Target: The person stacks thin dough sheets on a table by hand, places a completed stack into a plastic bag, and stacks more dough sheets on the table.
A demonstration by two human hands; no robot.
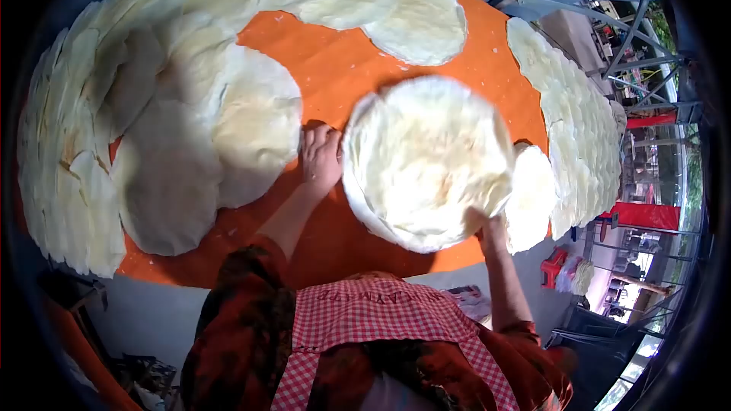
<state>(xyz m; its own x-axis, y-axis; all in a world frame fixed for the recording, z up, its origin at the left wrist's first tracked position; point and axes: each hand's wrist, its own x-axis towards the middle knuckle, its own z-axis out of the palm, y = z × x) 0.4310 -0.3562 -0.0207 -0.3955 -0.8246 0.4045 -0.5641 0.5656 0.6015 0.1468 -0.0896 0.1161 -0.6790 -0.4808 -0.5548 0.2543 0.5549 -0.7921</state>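
My right hand (491,227) grips the near right edge of a stack of thin round flatbreads (426,160), raised over the orange cloth (335,68). The stack's edge is slightly blurred, and layers show along its left rim. Between that stack and a flatbread lying to the left (255,129) is my left hand (321,156), low over the cloth. Its fingers are curled close together beside the lying flatbread's edge; whether they pinch anything is hidden. A smaller part of another flatbread (531,198) shows past the right side of the stack.
Overlapping flatbreads (65,144) cover the left side and the far edge of the table. More rows of them (582,137) run down the right side. Beyond stand a metal frame (640,23) and a red plastic stool (553,266). A checked apron (381,308) is at the near edge.
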